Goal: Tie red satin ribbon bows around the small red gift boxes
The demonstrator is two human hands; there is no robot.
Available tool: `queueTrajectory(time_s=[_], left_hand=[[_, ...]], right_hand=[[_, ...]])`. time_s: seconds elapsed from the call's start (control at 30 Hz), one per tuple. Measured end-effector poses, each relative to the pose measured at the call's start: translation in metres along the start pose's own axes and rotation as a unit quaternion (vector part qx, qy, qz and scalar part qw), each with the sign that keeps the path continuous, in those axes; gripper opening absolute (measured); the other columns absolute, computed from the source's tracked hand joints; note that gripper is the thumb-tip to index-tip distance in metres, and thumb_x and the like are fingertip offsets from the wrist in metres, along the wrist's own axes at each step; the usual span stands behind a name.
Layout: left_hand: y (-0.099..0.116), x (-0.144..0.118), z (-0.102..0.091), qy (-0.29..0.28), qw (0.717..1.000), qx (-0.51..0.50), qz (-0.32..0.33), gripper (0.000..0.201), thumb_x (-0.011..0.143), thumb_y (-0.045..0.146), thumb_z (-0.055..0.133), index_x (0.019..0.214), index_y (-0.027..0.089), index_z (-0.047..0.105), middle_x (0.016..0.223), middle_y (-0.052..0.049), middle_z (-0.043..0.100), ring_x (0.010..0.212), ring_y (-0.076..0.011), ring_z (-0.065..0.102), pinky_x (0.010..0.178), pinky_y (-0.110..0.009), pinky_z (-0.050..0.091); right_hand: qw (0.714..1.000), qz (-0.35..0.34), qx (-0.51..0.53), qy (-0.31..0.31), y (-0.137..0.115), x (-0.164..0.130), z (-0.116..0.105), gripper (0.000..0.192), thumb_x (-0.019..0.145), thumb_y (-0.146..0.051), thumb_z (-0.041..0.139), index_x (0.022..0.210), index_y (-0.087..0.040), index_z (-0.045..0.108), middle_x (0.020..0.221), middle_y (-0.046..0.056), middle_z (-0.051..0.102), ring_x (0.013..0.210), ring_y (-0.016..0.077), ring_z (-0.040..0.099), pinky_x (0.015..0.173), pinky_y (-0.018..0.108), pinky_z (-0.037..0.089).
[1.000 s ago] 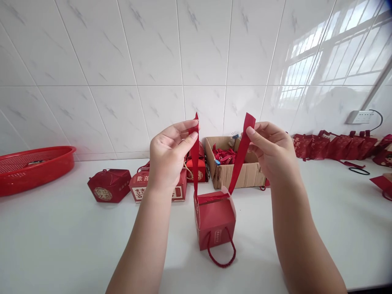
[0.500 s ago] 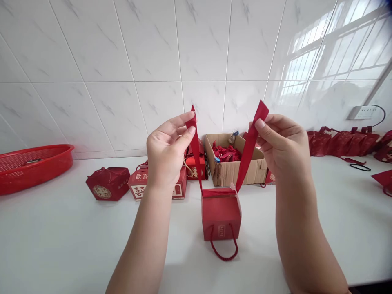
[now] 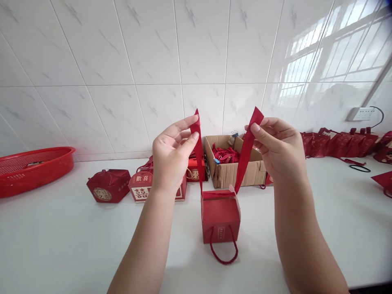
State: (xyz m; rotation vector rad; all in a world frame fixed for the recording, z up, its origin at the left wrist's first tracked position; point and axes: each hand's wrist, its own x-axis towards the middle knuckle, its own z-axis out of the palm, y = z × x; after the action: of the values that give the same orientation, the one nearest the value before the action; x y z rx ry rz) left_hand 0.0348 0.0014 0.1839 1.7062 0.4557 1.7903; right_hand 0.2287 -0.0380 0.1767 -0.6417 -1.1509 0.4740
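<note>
A small red gift box (image 3: 221, 214) stands upright on the white table, with a twisted rope handle (image 3: 225, 261) hanging at its front. Across its top runs a red ribbon (image 3: 244, 161), whose two ends rise out to either side. My left hand (image 3: 171, 151) pinches one end between thumb and fingers, above the box's left side. The other end is pinched in my right hand (image 3: 277, 143), higher up on the right. Both ribbon lengths are pulled fairly straight. Part of the ribbon inside the box top is hidden.
Behind stands a cardboard box (image 3: 241, 173) filled with red ribbons. Left are a dark red hexagonal box (image 3: 108, 185), a red-and-white gift box (image 3: 141, 185) and a red plastic basket (image 3: 36, 175). Several red bags (image 3: 333, 143) line the wall at right, near a power socket (image 3: 361, 114).
My hands have drawn slightly closer together, each still pinching its ribbon end. The gift box stays in place; the view has shifted a little.
</note>
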Motion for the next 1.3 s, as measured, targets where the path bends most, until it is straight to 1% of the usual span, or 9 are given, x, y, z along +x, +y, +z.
queueTrajectory(time_s=[0.13,0.27,0.33,0.57,0.8,0.93,1.07,1.2,1.3], left_hand=[[0.002,-0.002,0.002,-0.002,1.0,0.005,0.001,0.031,0.074,0.013,0.069,0.102,0.025,0.071,0.088,-0.002,0.071,0.077,-0.0139,0.064,0.07,-0.025,0.054],[0.002,-0.003,0.005,0.005,1.0,0.023,0.018,0.026,0.074,0.015,0.071,0.097,0.025,0.073,0.074,0.0,0.068,0.072,-0.0131,0.063,0.068,-0.025,0.053],[0.002,-0.004,0.007,0.012,0.999,0.032,0.026,0.021,0.074,0.017,0.072,0.094,0.025,0.074,0.072,0.0,0.068,0.07,-0.0117,0.061,0.067,-0.023,0.053],[0.001,-0.006,0.009,0.02,0.999,0.035,0.033,0.023,0.074,0.018,0.073,0.095,0.025,0.074,0.079,0.0,0.071,0.074,-0.0113,0.062,0.07,-0.021,0.054],[0.001,-0.006,0.008,0.018,0.998,0.042,0.032,0.023,0.074,0.018,0.072,0.096,0.025,0.074,0.08,-0.001,0.071,0.074,-0.0129,0.063,0.071,-0.024,0.055],[0.001,-0.006,0.009,0.02,0.999,0.038,0.027,0.023,0.074,0.017,0.072,0.096,0.026,0.074,0.081,-0.001,0.071,0.075,-0.0129,0.063,0.072,-0.025,0.054],[0.002,-0.006,0.01,0.023,0.998,0.04,0.035,0.019,0.077,0.019,0.07,0.094,0.026,0.074,0.083,-0.001,0.071,0.077,-0.0143,0.064,0.072,-0.027,0.055],[0.005,-0.008,0.012,-0.004,0.999,0.034,0.034,0.014,0.078,0.019,0.069,0.09,0.024,0.074,0.089,-0.002,0.072,0.08,-0.0136,0.064,0.074,-0.026,0.055],[0.009,-0.01,0.015,-0.045,0.999,0.02,0.02,0.02,0.077,0.018,0.07,0.096,0.024,0.067,0.089,-0.001,0.068,0.078,-0.0121,0.064,0.071,-0.023,0.055]], right_hand=[[1.0,0.002,-0.012,0.004,-0.005,-0.002,0.003,0.014,0.074,-0.029,0.074,0.079,-0.023,0.063,0.083,0.0,0.068,0.08,0.0147,0.066,0.066,0.027,0.057],[1.0,0.007,-0.025,-0.004,-0.006,-0.003,0.004,0.012,0.076,-0.03,0.072,0.08,-0.023,0.062,0.083,0.0,0.068,0.077,0.0144,0.067,0.065,0.028,0.057],[1.0,0.013,-0.024,-0.005,-0.007,-0.003,0.004,0.012,0.076,-0.029,0.071,0.079,-0.023,0.063,0.083,0.001,0.068,0.075,0.0141,0.066,0.066,0.028,0.057],[0.999,0.028,-0.006,0.015,-0.008,-0.003,0.005,0.011,0.074,-0.025,0.073,0.077,-0.022,0.064,0.081,0.0,0.068,0.074,0.0131,0.065,0.066,0.027,0.056],[1.0,0.02,-0.02,0.01,-0.01,-0.004,0.006,0.011,0.074,-0.027,0.073,0.077,-0.022,0.063,0.082,0.001,0.069,0.08,0.015,0.067,0.064,0.027,0.056],[1.0,0.023,-0.012,0.008,-0.01,-0.004,0.006,0.013,0.075,-0.027,0.073,0.076,-0.022,0.06,0.079,0.0,0.068,0.083,0.0162,0.068,0.064,0.026,0.057],[1.0,0.015,-0.004,-0.012,-0.006,-0.004,0.006,0.014,0.078,-0.03,0.069,0.079,-0.022,0.059,0.08,0.001,0.068,0.078,0.016,0.068,0.066,0.029,0.057],[0.999,0.03,0.001,-0.03,-0.002,-0.004,0.009,0.012,0.078,-0.03,0.069,0.08,-0.021,0.061,0.079,0.001,0.07,0.068,0.0139,0.067,0.06,0.026,0.056],[0.998,0.044,0.002,-0.044,0.0,-0.007,0.015,0.012,0.076,-0.029,0.071,0.082,-0.02,0.066,0.078,0.002,0.07,0.069,0.0143,0.067,0.059,0.025,0.056]])
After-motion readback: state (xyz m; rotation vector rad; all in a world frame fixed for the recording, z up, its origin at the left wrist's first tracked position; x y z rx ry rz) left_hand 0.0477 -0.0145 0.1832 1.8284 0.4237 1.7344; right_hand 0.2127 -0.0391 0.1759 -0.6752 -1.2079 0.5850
